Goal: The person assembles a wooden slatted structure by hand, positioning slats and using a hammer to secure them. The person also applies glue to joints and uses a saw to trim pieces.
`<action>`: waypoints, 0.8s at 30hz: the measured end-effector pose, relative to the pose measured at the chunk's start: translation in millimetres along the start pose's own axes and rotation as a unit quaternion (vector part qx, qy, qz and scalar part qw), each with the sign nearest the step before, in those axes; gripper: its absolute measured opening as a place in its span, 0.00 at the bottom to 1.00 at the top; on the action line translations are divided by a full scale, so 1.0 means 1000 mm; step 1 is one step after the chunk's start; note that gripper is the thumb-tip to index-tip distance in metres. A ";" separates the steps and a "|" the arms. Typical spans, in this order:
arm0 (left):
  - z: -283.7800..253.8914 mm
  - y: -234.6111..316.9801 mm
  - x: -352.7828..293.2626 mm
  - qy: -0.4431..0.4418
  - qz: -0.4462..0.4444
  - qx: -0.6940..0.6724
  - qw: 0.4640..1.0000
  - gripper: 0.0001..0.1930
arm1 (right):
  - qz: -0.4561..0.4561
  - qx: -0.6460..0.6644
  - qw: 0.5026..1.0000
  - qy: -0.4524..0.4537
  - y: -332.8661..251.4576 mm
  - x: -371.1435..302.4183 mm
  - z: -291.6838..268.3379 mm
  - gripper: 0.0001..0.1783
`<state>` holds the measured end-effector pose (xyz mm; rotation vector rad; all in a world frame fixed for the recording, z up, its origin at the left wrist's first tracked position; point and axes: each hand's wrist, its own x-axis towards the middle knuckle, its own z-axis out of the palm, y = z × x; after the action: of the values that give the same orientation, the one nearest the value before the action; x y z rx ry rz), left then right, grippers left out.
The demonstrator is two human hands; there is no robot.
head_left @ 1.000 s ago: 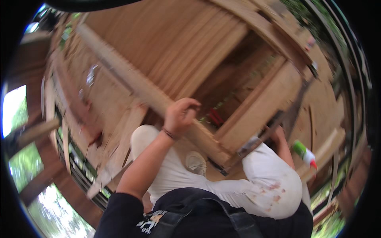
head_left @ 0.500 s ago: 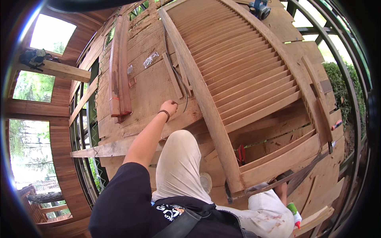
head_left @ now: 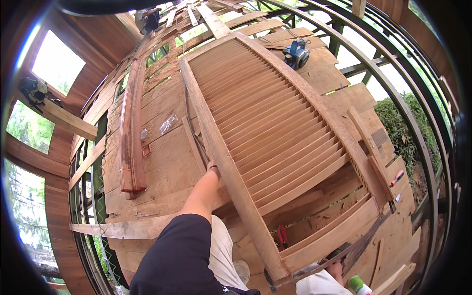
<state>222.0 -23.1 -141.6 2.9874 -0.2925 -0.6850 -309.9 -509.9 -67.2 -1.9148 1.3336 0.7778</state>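
A large wooden louvre panel (head_left: 322, 110) lies in front of me, its many slats (head_left: 265, 128) set between two long side rails. My left hand (head_left: 212, 166) is at the outer side of the left rail (head_left: 216, 140); its fingers are mostly hidden there. Beside the near end rail (head_left: 334, 236) my right hand (head_left: 336, 270) is closed round a dark object (head_left: 339, 252) that I cannot make out. A long dark bar (head_left: 366, 236) runs along that end. Red-handled pliers (head_left: 282, 237) lie in the open gap between the last slat and the end rail.
A blue power tool (head_left: 297, 54) sits beyond the right rail. Reddish boards (head_left: 132, 132) and plastic packets (head_left: 168, 124) lie at left. A screwdriver (head_left: 397, 178) and a green-and-white bottle (head_left: 359, 285) are at right. Gaps show between the floor planks (head_left: 162, 191).
My left hand has gone from above the planks to the panel's left rail. The view has shifted, showing more of the panel's far end. My right hand stays by the near end.
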 end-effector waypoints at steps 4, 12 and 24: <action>-0.006 -0.004 -0.015 0.016 -0.024 -0.059 0.998 0.20 | 0.009 -0.002 1.000 0.000 -0.002 -0.011 -0.002 0.45; -0.057 -0.143 -0.077 0.094 -0.279 -0.085 0.952 0.23 | 0.010 0.023 1.000 0.005 0.031 -0.020 0.001 0.44; -0.129 0.085 -0.291 0.141 0.118 -0.379 0.907 0.07 | 0.025 0.119 0.993 -0.001 0.070 -0.003 -0.026 0.30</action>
<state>7.0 -46.3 106.8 2.2092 -0.2780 -0.2414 -375.0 -546.2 -62.3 -1.6987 1.4095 0.6130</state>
